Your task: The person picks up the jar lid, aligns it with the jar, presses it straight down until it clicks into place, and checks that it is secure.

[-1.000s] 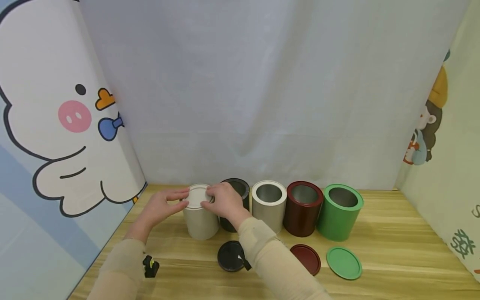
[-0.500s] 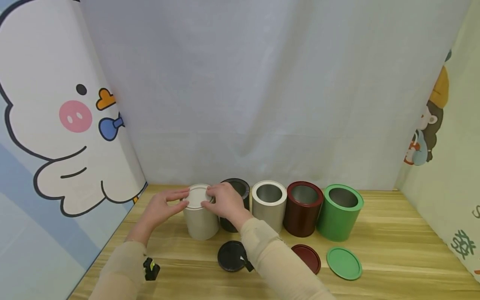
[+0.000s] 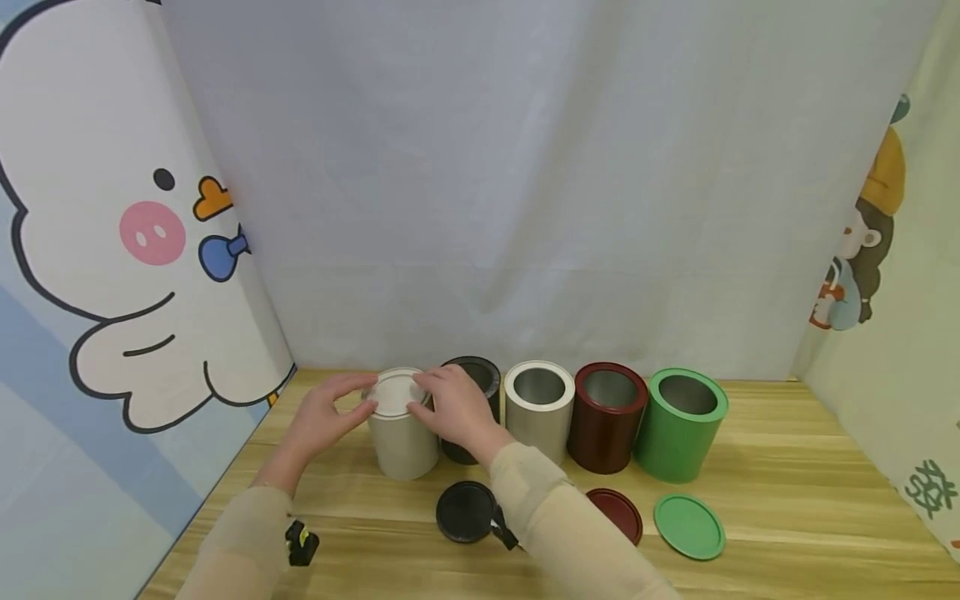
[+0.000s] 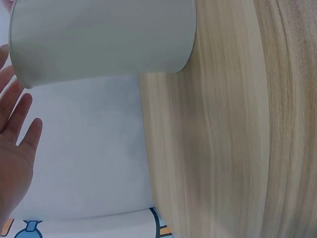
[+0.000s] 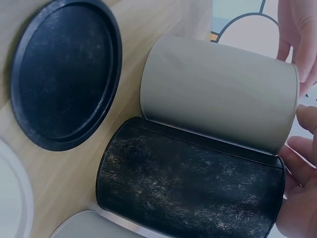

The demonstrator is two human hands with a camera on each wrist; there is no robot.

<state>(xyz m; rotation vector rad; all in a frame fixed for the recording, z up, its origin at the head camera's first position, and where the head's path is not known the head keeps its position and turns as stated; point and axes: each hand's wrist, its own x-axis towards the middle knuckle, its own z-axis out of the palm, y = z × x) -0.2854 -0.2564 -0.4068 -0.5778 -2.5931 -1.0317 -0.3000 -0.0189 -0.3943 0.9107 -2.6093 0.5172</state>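
A pale grey-white can (image 3: 405,450) stands at the left end of a row, with a white lid (image 3: 396,395) seated on its top. My left hand (image 3: 318,417) is at the lid's left edge, thumb and fingertips right at the rim. In the left wrist view the fingers (image 4: 19,116) are spread and fairly straight beside the can. From the other side my right hand (image 3: 459,408) has its thumb and fingertips at the lid's right edge, over the neighbouring black can (image 5: 193,178). Neither hand is wrapped around the can.
Uncovered cans continue rightward: the black one, a white-rimmed one (image 3: 538,429), a dark red one (image 3: 604,437) and a green one (image 3: 677,446). In front lie a black lid (image 3: 465,512), a dark red lid (image 3: 618,515) and a green lid (image 3: 689,527). The right wrist view shows another white lid (image 5: 11,198).
My right hand has shifted slightly to the right, its thumb drawing back a little from the lid. The left fingers have edged slightly outward. Cans and lids stay in place.
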